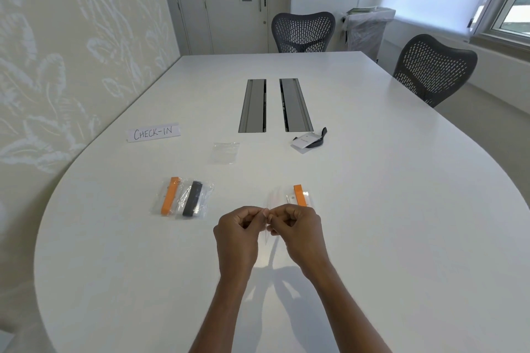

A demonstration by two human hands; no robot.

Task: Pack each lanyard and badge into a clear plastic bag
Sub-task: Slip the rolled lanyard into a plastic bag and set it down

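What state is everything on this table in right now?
Held clear plastic bag: pinched by left hand and right hand.
Left orange lanyard: bagged.
Dark grey lanyard: bagged.
Right orange lanyard: seemingly unbagged, on table.
Far clear bag: empty, flat.
Black lanyard with white badge: loose, unbagged.

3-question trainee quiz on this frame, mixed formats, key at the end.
1. How many bags to the left of the left hand already hold a lanyard?
2. True or false: the dark lanyard with its white badge, near the table slots, is already in a bag.
3. What do the left hand and the right hand pinch between them? A: the orange lanyard by the right hand. B: a clear bag. C: nothing.

Key
1. Two: the orange-lanyard bag and the grey-lanyard bag.
2. False: it lies loose on the table.
3. B. The orange lanyard lies on the table beyond the fingers.
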